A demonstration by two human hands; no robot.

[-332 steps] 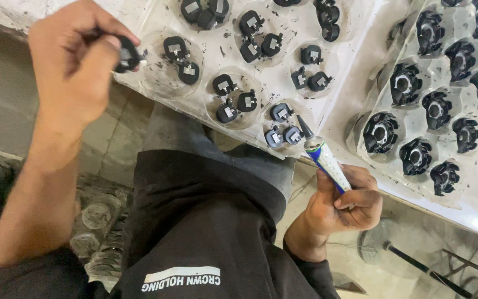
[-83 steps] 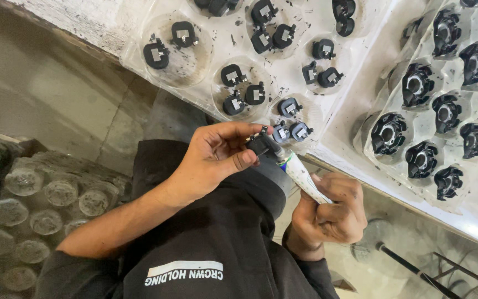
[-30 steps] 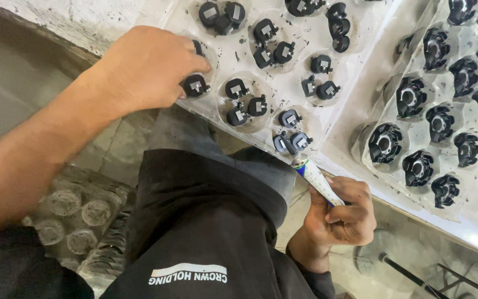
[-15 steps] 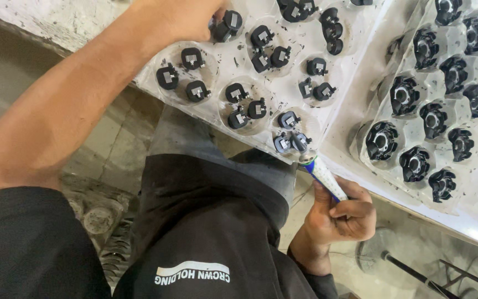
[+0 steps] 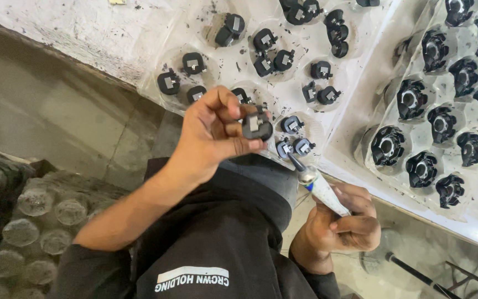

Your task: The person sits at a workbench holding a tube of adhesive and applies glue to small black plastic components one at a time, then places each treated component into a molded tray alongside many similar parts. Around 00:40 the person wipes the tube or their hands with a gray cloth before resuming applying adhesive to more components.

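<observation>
2 bare hands work over a white moulded plastic tray (image 5: 360, 119) with round pockets. The left hand (image 5: 211, 133) is raised above the tray's near edge, its thumb and fingertips (image 5: 233, 113) pinching a small black plastic part with a metal insert (image 5: 257, 126), held clear of the pockets and tilted so that the metal face shows upward. The right hand (image 5: 345, 228) sits lower, near the dark-clothed lap (image 5: 211, 243), its fingers curled tight around a white squeeze tube with a blue band and a metal nozzle (image 5: 317, 185). The nozzle points up and to the left, its tip just beside the tray's edge and below the held part, not touching it.

About 16 more small black parts with metal inserts (image 5: 195, 63) lie in the tray's pockets, mostly 2 or 3 to a pocket, with 1 pair (image 5: 297, 145) just beside the nozzle. To the right, a second clear plastic tray (image 5: 394, 83) overlaps the white one and holds larger black ring-shaped parts (image 5: 416, 99), 1 to a pocket. At the lower left stands a stack of empty clear trays with round pockets (image 5: 34, 221), beside a grey concrete floor (image 5: 56, 105).
</observation>
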